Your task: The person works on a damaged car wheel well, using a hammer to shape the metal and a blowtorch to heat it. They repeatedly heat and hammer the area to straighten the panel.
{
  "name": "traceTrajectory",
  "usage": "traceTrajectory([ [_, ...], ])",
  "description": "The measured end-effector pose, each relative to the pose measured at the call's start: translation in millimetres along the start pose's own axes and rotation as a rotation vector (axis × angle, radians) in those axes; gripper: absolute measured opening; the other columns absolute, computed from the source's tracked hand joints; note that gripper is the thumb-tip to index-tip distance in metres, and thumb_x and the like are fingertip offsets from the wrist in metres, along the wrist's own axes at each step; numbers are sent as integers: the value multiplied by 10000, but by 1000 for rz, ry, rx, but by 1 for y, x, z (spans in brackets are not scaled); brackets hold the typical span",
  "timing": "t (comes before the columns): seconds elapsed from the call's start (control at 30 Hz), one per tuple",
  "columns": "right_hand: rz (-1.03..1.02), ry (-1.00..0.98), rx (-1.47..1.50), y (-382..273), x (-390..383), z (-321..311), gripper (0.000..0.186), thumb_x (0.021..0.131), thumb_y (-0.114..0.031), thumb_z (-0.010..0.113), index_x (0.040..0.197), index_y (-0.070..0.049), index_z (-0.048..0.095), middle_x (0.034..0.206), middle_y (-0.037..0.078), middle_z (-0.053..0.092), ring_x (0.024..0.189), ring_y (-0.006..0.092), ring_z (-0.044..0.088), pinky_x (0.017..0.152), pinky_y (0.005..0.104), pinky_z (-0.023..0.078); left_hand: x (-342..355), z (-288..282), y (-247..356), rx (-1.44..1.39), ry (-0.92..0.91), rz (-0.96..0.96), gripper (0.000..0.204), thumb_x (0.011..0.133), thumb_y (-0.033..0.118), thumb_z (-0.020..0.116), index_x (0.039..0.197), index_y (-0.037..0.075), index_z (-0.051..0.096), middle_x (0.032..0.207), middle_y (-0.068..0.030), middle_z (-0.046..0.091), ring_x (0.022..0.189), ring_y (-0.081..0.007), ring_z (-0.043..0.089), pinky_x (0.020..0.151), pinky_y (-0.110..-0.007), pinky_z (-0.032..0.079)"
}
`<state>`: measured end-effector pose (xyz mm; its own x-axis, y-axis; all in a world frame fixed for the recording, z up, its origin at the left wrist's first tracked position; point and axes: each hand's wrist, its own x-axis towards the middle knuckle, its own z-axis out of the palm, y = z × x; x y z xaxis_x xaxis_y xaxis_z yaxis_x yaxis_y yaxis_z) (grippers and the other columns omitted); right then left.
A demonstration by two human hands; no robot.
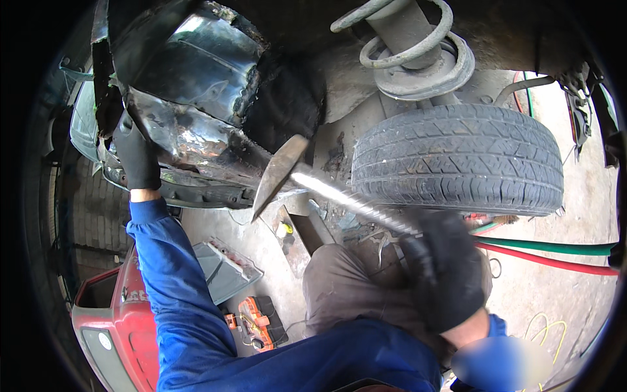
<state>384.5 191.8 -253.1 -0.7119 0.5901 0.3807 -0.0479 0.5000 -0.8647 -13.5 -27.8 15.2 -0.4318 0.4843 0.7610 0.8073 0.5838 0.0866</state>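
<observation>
My right hand [450, 271] grips the hammer [279, 171] tight; its handle runs up-left to the black metal panel [196, 98]. My left hand [136, 153] (closer to it) clutches the panel's edge.

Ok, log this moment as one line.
left hand: braces dented body panel | right hand: grips hammer, head at panel edge | tyre beside
</observation>
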Motion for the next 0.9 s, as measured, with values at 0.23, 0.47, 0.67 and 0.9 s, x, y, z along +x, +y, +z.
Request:
traceTrajectory([
  [0.23,224,-130,489,-3,6,93,252,1026,-87,600,1244,18,670,1134,278,686,1063,484,672,930,541,536,-5,3,16,-27,-6,-20,345,1122,219,564,1245,-54,735,993,-64,754,888,-134,640,838,-327,516],
  [0.47,346,-53,767,-15,84,138,538,1150,-217,541,1617,38,458,1070,243,714,944,327,713,883,451,561,-5,6,26,-54,39,-79,346,1101,202,600,1295,-44,747,1118,-102,798,1003,-152,706,941,-317,536],
  [0.67,363,48,970,-43,133,151,574,1142,-231,566,1663,-24,443,913,112,682,766,147,635,698,344,544,-7,10,29,-93,74,13,327,1086,175,623,1308,-24,759,1135,-89,800,1033,-158,716,971,-332,546],
  [0.9,343,-1,857,-52,141,148,579,1126,-235,578,1653,-25,462,905,110,695,788,161,655,748,361,560,-8,11,37,-153,75,-31,304,1066,148,656,1281,-36,767,1172,-92,800,1060,-149,720,984,-314,547],
])
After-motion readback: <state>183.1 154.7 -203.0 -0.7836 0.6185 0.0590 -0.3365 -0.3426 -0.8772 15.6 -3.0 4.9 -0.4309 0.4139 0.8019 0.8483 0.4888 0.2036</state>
